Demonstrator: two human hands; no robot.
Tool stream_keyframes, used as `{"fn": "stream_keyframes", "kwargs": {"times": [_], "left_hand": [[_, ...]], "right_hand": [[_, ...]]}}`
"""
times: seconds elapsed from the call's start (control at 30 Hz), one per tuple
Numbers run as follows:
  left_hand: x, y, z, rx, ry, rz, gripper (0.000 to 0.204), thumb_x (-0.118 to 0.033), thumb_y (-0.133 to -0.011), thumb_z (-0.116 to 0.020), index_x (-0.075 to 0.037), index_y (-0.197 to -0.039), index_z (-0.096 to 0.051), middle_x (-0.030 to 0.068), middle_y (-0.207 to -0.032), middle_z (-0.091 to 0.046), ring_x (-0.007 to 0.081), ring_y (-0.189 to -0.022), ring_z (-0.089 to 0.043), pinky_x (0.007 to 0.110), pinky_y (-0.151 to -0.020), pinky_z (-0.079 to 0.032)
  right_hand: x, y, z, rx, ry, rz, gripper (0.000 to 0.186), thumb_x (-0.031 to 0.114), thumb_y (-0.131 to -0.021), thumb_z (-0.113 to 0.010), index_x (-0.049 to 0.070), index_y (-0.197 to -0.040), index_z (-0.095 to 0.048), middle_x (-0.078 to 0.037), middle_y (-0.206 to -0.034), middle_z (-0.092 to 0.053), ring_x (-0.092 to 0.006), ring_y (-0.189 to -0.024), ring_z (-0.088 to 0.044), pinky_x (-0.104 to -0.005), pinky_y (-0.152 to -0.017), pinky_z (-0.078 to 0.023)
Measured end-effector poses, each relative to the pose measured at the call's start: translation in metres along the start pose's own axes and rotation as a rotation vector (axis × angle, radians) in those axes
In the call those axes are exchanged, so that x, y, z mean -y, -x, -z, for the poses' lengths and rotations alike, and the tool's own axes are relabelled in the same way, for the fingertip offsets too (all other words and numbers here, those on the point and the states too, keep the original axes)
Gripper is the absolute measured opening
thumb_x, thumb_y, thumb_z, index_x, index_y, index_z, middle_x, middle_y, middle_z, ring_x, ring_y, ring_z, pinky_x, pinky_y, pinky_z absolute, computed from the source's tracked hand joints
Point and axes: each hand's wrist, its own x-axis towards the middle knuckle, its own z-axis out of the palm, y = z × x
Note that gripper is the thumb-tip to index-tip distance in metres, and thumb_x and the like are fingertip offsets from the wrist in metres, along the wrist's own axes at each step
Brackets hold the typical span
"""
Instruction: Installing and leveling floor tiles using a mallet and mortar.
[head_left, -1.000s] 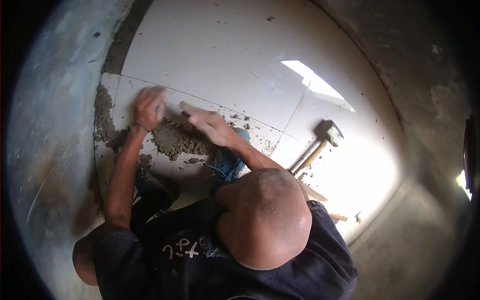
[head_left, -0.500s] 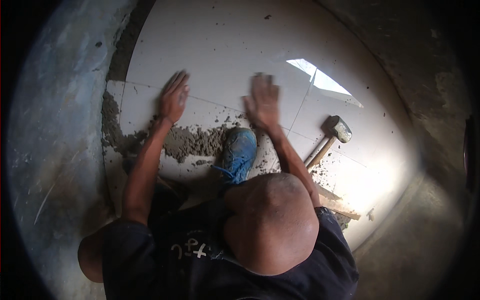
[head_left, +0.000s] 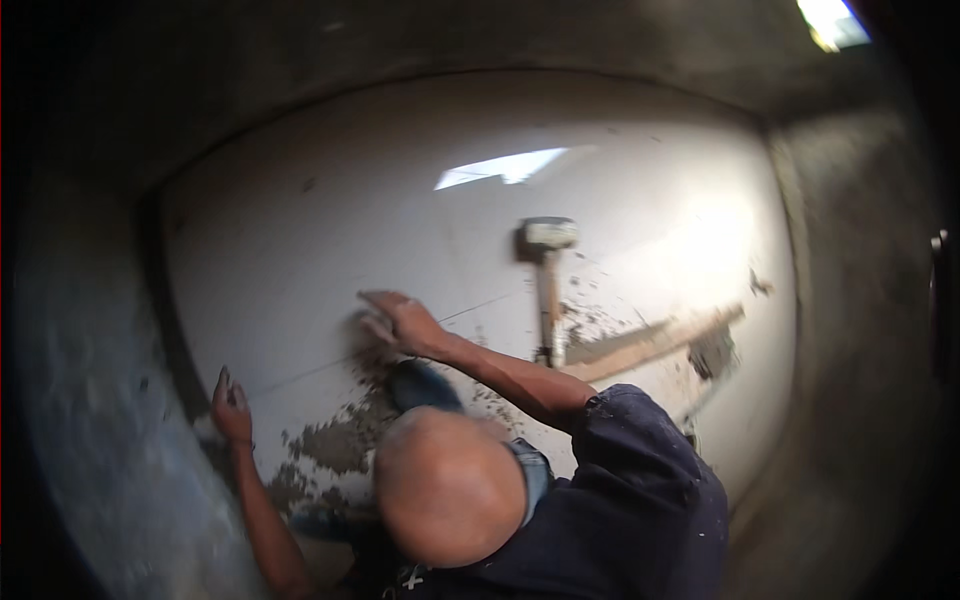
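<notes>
Pale glossy floor tiles [head_left: 300, 270] lie beneath both my hands. My left hand [head_left: 231, 408], at the left edge of the tiles near the wall, has a finger stretched out and holds nothing visible. Over the tile seam, my right hand [head_left: 402, 322] has its fingers partly spread, slightly blurred, with nothing in them. Whether either hand touches a tile, I cannot tell. Between my arms, a patch of grey wet mortar [head_left: 335, 445] is spread near my blue shoe [head_left: 425, 388].
A mallet [head_left: 550, 235] with a pale head and wooden handle lies right of my right hand. Beyond its handle a wooden board [head_left: 665, 343] rests at a slant, with mortar crumbs [head_left: 590, 318] nearby. A bare grey wall [head_left: 90, 430] rises at the left.
The view has swung to the right. My hands have moved farther apart, the left now by the tiles' left edge. The mallet appears unmoved on the floor.
</notes>
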Motion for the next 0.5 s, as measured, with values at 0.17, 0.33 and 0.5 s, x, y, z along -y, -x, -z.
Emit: {"fn": "stream_keyframes", "kwargs": {"times": [0.17, 0.33, 0.5], "left_hand": [[-0.047, -0.049, -0.033, 0.237, 0.037, -0.115, 0.037, 0.000, -0.091, -0.061, -0.003, -0.128, -0.063, 0.0200, -0.116, -0.069, 0.0297, -0.096, -0.070, 0.035, -0.081, -0.056], [-0.102, -0.093, -0.027, 0.305, 0.003, -0.407, 0.037, 0.000, -0.089, -0.061, -0.003, -0.126, -0.064, 0.0203, -0.116, -0.068, 0.0315, -0.098, -0.069, 0.037, -0.081, -0.056], [-0.125, -0.126, -0.001, 0.408, -0.081, -0.622, 0.038, 0.002, -0.085, -0.061, -0.001, -0.123, -0.064, 0.0222, -0.115, -0.067, 0.0363, -0.100, -0.068, 0.041, -0.083, -0.056]], "right_hand": [[-0.091, 0.075, 0.120, -0.590, 0.792, -0.372, 0.064, 0.027, -0.088, -0.070, 0.006, -0.142, -0.044, -0.031, -0.130, -0.047, -0.0451, -0.122, -0.048, -0.0528, -0.093, -0.048], [-0.126, 0.129, 0.155, -0.544, 0.627, -0.746, 0.067, 0.030, -0.093, -0.061, 0.001, -0.145, -0.032, -0.033, -0.113, -0.055, -0.0471, -0.100, -0.059, -0.0558, -0.085, -0.051], [-0.143, 0.172, 0.136, -0.463, 0.469, -0.850, 0.063, 0.035, -0.100, -0.048, -0.001, -0.148, -0.027, -0.036, -0.103, -0.061, -0.0503, -0.076, -0.066, -0.0582, -0.074, -0.053]]}}
